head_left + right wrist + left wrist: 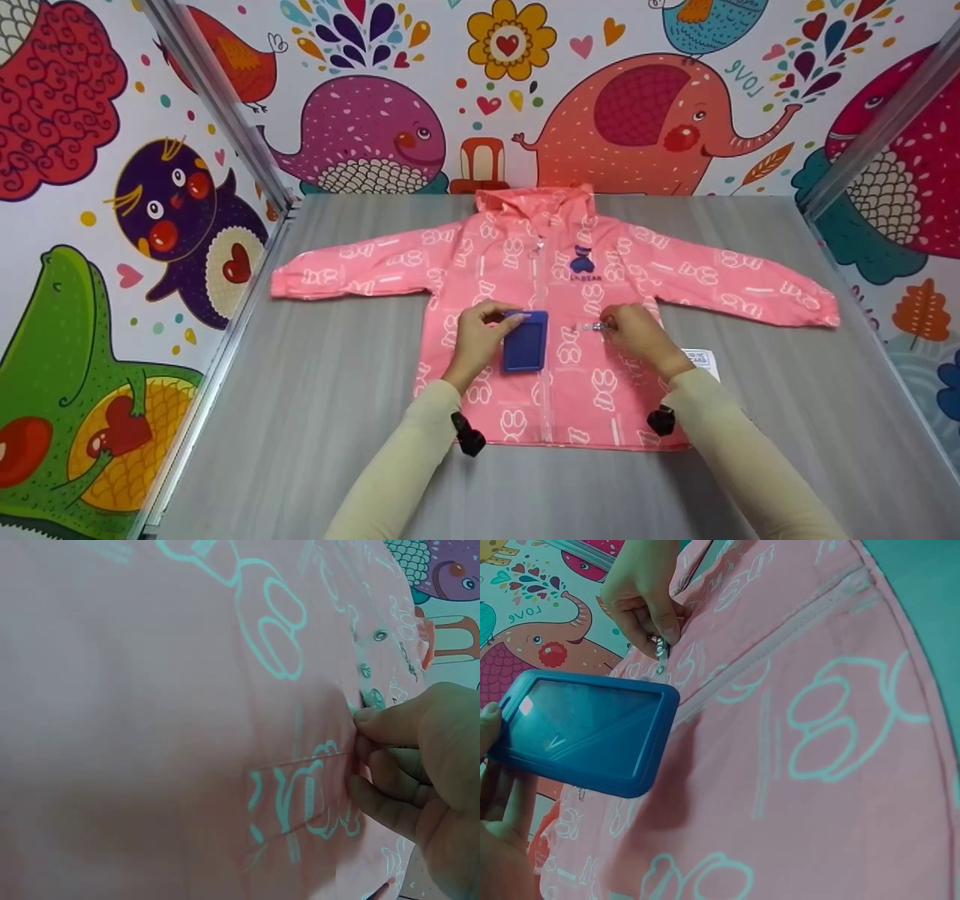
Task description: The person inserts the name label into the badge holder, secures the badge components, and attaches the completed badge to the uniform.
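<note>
The left hand [480, 337] pinched a blue card holder [525, 343] by one short end, above the jacket front; the right hand [639, 334], apart from it, pinched a strip with shiny metal snaps [596, 326]. The holder looked light, stiff and slick, best gripped by its raised rim. The pink jacket [487, 289] seemed thin, soft cloth, spread across a grey, streaked table [247, 420].

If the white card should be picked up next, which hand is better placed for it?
Probably the right hand: the white card lies beside its wrist, though it must first release the small shiny piece it pinches. The left hand is farther away and grips the blue holder.
</note>
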### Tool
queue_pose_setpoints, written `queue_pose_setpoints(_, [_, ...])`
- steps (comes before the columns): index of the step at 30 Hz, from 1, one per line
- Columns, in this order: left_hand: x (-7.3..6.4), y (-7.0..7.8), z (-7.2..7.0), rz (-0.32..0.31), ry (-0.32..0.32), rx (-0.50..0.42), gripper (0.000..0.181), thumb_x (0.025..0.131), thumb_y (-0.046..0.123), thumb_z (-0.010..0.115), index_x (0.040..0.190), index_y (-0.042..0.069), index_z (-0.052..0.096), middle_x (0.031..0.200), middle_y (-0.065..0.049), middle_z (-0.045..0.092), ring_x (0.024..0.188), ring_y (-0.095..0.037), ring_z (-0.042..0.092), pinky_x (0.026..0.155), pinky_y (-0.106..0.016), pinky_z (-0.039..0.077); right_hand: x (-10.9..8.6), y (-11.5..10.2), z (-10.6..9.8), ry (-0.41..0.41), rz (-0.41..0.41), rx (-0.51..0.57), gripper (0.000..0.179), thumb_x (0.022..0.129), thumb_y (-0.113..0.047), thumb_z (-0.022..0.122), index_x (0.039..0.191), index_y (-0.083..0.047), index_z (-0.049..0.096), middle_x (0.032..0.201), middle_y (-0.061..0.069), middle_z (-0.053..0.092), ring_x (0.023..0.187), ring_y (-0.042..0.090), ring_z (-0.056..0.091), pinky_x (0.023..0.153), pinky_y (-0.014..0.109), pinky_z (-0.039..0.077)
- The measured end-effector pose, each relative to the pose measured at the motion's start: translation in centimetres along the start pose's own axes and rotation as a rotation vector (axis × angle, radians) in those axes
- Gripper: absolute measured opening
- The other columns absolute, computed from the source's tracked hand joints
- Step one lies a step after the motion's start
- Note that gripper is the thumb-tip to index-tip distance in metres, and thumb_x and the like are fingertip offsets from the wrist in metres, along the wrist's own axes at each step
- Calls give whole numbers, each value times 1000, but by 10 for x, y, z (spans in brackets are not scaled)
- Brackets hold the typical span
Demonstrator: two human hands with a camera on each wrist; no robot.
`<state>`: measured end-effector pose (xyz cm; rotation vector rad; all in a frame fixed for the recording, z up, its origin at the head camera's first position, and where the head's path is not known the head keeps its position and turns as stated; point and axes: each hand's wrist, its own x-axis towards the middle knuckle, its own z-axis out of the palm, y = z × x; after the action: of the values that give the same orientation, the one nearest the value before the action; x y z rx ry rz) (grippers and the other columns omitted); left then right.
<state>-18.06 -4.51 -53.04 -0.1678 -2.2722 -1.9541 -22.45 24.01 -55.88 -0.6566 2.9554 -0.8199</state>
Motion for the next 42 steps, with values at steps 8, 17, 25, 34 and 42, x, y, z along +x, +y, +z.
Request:
queue_pose_setpoints(8, [-6, 19, -2, 3, -1, -2, 18, 84, 6, 77, 99, -2, 76, 96, -21, 74, 77, -3, 61, 74, -18, 51, -4, -1, 7, 57, -47, -44, 12, 79, 4, 69, 90, 2, 72, 84, 15, 72, 80, 33, 68, 79, 47, 57])
queue_pose_setpoints(17, [-5, 20, -1, -13, -4, -3, 17, 83, 6, 77, 99, -1, 76, 95, -22, 74, 76, -3, 60, 74, -19, 52, -7, -2, 9, 94, -46, -85, 10, 79, 5, 67, 88, 1, 70, 83, 15, 72, 80, 35, 69, 78, 49, 57])
queue_pose_setpoints(25, [-6, 23, -3, -23, -7, -5, 17, 83, 5, 77, 99, -1, 76, 97, -21, 74, 77, -5, 60, 76, -21, 53, -9, -7, 2, 73, 56, -41, 24, 84, -3, 70, 105, 2, 60, 80, 15, 68, 76, 34, 66, 73, 49, 55])
queue_pose_setpoints(34, [2, -3, 2, -16, -12, 0, 19, 83, 5, 77, 100, -2, 76, 96, -23, 74, 76, -6, 61, 76, -24, 54, -9, -9, -4, 8, 143, -62, 20, 84, -14, 75, 100, -4, 67, 81, 8, 70, 76, 25, 63, 74, 45, 53])
queue_pose_setpoints(42, [4, -14, 3, -8, -3, -30, 22, 82, 12, 80, 100, 0, 76, 94, -18, 75, 73, -2, 61, 72, -17, 51, -9, -9, -5, -4, 143, -69, 18, 83, -16, 76, 97, -6, 69, 80, 6, 68, 75, 22, 61, 73, 43, 51])
